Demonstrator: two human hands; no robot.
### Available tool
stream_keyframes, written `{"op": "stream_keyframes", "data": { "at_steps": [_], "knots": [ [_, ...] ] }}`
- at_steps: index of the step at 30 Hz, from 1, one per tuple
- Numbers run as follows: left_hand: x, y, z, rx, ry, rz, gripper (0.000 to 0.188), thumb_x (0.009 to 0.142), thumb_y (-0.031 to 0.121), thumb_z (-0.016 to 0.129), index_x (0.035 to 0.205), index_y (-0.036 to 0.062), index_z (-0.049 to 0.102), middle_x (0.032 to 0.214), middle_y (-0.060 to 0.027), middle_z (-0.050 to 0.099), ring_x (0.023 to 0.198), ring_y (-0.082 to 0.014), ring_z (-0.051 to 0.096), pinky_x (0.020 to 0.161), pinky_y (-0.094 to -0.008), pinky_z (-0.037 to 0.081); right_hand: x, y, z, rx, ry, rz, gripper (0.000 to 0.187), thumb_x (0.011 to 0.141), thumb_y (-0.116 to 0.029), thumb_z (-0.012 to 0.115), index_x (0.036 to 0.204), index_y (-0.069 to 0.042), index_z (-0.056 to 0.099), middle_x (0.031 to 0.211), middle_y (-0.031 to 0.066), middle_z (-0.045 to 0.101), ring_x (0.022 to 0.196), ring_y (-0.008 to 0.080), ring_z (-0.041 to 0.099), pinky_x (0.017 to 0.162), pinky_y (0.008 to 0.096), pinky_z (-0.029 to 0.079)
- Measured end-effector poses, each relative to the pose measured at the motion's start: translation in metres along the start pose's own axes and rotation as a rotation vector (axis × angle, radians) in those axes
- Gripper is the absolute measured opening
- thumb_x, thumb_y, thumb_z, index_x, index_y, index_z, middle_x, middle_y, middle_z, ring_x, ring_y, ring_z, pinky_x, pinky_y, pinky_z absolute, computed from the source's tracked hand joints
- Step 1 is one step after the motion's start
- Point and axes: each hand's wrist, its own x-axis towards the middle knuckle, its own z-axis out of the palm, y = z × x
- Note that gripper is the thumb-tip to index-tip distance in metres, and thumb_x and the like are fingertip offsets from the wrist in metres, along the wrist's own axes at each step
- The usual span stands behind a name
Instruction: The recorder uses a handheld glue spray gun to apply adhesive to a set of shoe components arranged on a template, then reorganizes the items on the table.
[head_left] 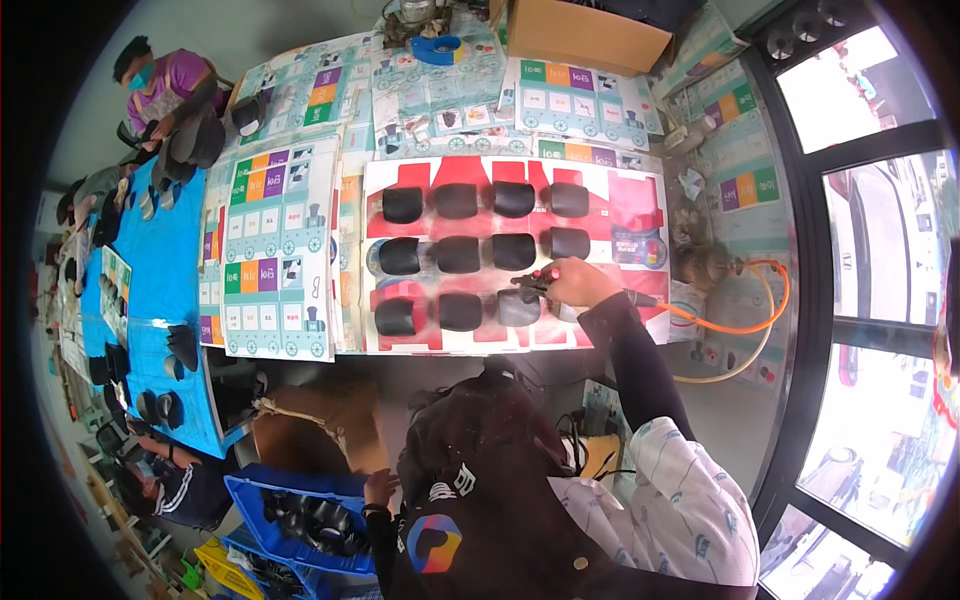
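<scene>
My right hand is closed around a small dark spray gun with red parts, an orange hose running from it to the right. The gun is over the near right part of a red and white printed board. On that board lie rows of dark, curved, cap-like pieces, among them a black one beyond the gun and a greyer one just below it. My left hand hangs low beside a blue crate; its fingers are too small to make out.
Black pieces fill part of the crate. Printed sheets cover the table, with a blue tape roll and a cardboard box at the back. Windows stand at right. Left, people work along a blue-covered table.
</scene>
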Motion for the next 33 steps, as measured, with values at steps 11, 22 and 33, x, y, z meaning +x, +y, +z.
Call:
{"op": "stream_keyframes", "data": {
  "at_steps": [11,22,33],
  "knots": [
    [0.007,0.05,0.008,-0.324,0.097,-0.306,0.029,0.099,0.025,0.063,0.12,0.005,0.065,0.099,-0.0126,0.075,0.082,-0.0218,0.073,0.064,-0.0306,0.052,0.073,0.008,-0.03,0.071,-0.282,0.129,0.043,0.065,-0.013,0.062,0.104,-0.002,0.075,0.066,0.0172,0.067,0.064,0.0307,0.067,0.063,0.0402,0.051],
    [0.005,0.07,0.024,-0.27,0.105,-0.317,0.032,0.099,0.027,0.064,0.12,0.0037,0.065,0.097,-0.0122,0.075,0.081,-0.0203,0.072,0.061,-0.0286,0.051,0.103,0.03,-0.005,0.147,-0.34,0.135,0.052,0.059,-0.011,0.067,0.109,0.003,0.072,0.074,0.0171,0.069,0.065,0.0263,0.067,0.063,0.0349,0.052],
    [0.001,0.073,0.035,-0.259,0.125,-0.301,0.031,0.099,0.027,0.063,0.12,0.0036,0.065,0.098,-0.0129,0.075,0.081,-0.0215,0.073,0.063,-0.0302,0.052,0.072,0.032,-0.039,0.111,-0.354,0.265,0.021,0.057,-0.01,0.063,0.073,0.003,0.067,0.062,0.0156,0.065,0.059,0.0263,0.066,0.055,0.0384,0.048]
  ]
}}
